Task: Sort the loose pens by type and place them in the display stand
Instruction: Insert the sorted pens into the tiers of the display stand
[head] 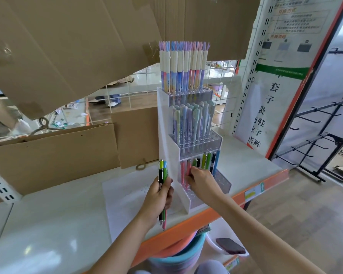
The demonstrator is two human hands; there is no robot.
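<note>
Head view, looking down over a pale worktop [48, 224] with an orange front edge. Near that edge stands a clear acrylic display stand [186, 202], stepped in three tiers. Its top tier is packed with tall white-capped pens [183, 66] whose pastel ends fan out above. The middle tier holds a dense cluster of pastel capped pens [192, 121]. The lowest tier is only partly filled: pink pens [182, 171] stand at its left, then green and black ones, with a blue pen [216, 161] at the right; several holes in the front rows are open.

The left hand [158, 196] has its grip clamped around a bundle of loose pens [162, 175], held upright just beside the stand's left wall; green, blue and black barrels stick up above the fingers, and a black and a pink tip poke out below the palm. The right hand [201, 179] reaches into the lowest tier, its fingertips closed on one of the pink pens there; the hand hides the pen's lower part, so it looks seated in a hole, though that is not certain.

A white sheet of paper [123, 194] lies on the worktop under the left hand and the stand. Brown cardboard sheets [53, 155] lean behind. Below the worktop's edge sit a blue bucket [178, 260] and a dark phone [230, 246].
</note>
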